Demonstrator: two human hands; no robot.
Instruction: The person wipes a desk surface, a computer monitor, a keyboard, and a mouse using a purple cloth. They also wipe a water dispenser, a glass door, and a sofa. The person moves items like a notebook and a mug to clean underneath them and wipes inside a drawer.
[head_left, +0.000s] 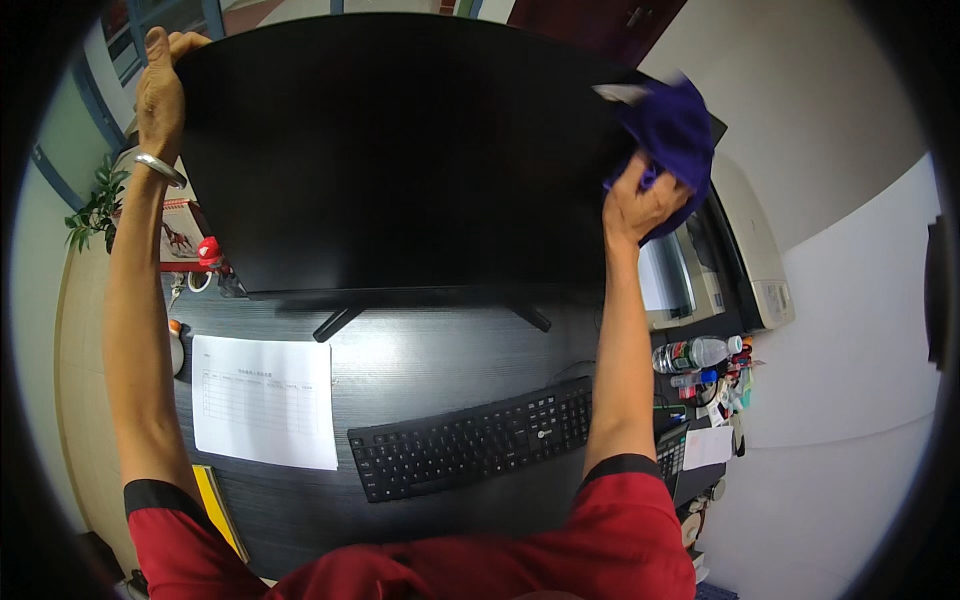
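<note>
A large black monitor (405, 157) stands on two splayed feet on a dark desk, its screen towards me. My left hand (161, 97) grips the monitor's upper left edge, its fingers partly hidden behind the frame. In my right hand (646, 199) is a bunched purple cloth (675, 127), held against the right part of the screen near its edge. The cloth is slightly blurred and has a whitish piece at its upper left.
Below the monitor lie a black keyboard (472, 439) and printed sheets (262, 401). At right are a printer (750, 247), a plastic bottle (694, 354) and a calculator (671, 454). A desk calendar (178, 232), a red-capped figurine (210, 253) and a yellow folder (219, 510) are at left.
</note>
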